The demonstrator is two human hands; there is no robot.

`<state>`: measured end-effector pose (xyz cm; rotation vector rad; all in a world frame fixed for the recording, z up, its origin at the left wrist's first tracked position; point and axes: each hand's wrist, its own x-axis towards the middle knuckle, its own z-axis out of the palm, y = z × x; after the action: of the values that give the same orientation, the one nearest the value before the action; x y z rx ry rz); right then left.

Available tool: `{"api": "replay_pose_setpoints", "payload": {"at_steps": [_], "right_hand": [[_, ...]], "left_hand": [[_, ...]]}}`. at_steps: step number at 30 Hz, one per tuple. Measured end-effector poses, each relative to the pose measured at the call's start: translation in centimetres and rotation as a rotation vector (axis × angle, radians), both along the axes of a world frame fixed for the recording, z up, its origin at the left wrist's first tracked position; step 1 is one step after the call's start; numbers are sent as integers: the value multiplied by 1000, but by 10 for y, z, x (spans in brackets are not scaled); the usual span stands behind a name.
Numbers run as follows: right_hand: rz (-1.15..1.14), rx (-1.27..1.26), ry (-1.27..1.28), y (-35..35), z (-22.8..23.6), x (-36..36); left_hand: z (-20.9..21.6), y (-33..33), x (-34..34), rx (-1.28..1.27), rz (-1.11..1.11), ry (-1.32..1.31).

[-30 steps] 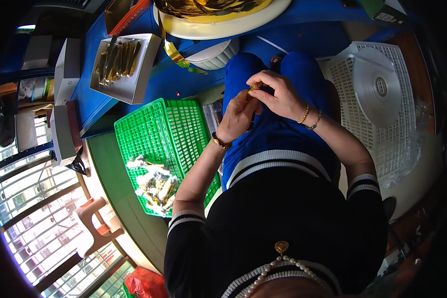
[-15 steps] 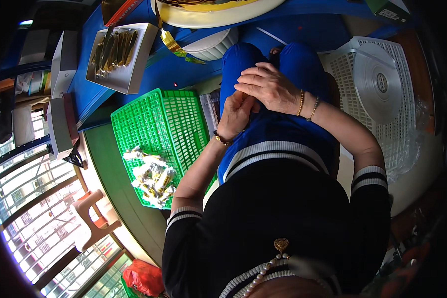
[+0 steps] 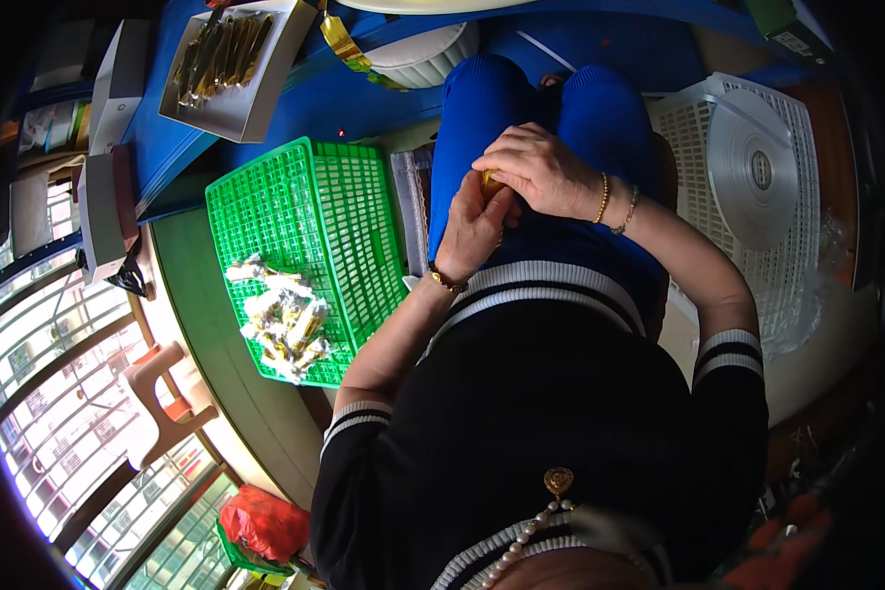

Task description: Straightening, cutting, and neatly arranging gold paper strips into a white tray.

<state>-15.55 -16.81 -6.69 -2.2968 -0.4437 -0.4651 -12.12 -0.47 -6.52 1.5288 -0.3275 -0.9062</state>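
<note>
Head view: we find the gold piece (image 3: pixel 489 181) above the lap, between the two hands. The left hand (image 3: pixel 472 231) has its thumb and forefinger closed on it. The right hand (image 3: pixel 541 172) has its fingers bent together over the far end; its thumb is hidden, so we cannot tell whether it grips. The long axis of the visible part runs roughly away from the body; the covered ends do not let us tell which way it points. To the left of the left forearm, we see a green basket (image 3: pixel 359 211) containing silver-and-gold packets (image 3: pixel 285 320), heaped toward its near end. To the right, a white basket (image 3: pixel 683 147) bears a flat silver reel (image 3: pixel 742 182). Farther off at upper left, we note a white box (image 3: pixel 277 84) holding narrow gold strips (image 3: pixel 228 54), laid side by side, lengthwise away from us.
</note>
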Motion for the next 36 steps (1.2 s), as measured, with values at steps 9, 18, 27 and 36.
{"api": "replay_pose_setpoints", "payload": {"at_steps": [9, 18, 27, 36], "right_hand": [[-13, -169, -17, 0, -1, -7], [-16, -139, -68, -4, 5, 1], [-183, 174, -21, 5, 14, 3], [5, 1112, 560, 28, -15, -2]], "left_hand": [[1, -2, -2, 62, -9, -76], [3, -9, 4, -37, 19, -176], [10, -14, 16, -200, 175, 220], [20, -26, 55, -389, 317, 371]]}}
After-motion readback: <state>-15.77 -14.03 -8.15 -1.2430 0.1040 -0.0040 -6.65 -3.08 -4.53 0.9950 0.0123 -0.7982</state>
